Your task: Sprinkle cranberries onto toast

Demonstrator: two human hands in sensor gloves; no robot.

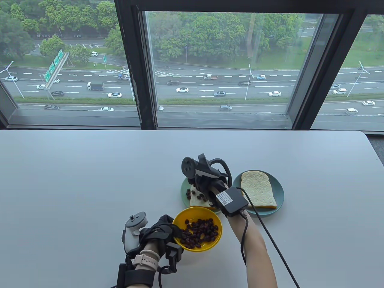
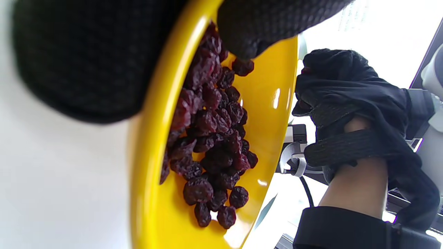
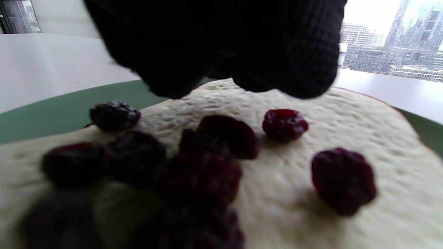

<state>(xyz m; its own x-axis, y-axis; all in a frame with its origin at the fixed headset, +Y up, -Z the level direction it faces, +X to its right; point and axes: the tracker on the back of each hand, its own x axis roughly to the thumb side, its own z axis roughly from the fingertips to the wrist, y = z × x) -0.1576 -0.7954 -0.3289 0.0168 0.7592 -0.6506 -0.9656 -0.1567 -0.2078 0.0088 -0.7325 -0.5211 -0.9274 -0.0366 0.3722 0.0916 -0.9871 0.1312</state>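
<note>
**Yellow bowl held, cranberries on the near toast**

Yellow plastic, the bowl [image 1: 198, 229] holds a heap of cranberries [image 1: 200, 234], and the left hand [image 1: 159, 232] grips its left rim, thumb inside. The right hand [image 1: 207, 183] hovers low over the toast [image 1: 198, 201] on the left green plate [image 1: 184, 192]; whether its fingers [image 3: 221, 48] pinch anything I cannot tell. Several scattered cranberries [image 3: 283, 125] lie on that slice (one at the crust edge). A plain slice [image 1: 258, 193] sits on the right plate [image 1: 280, 192], close beside the first.
</note>
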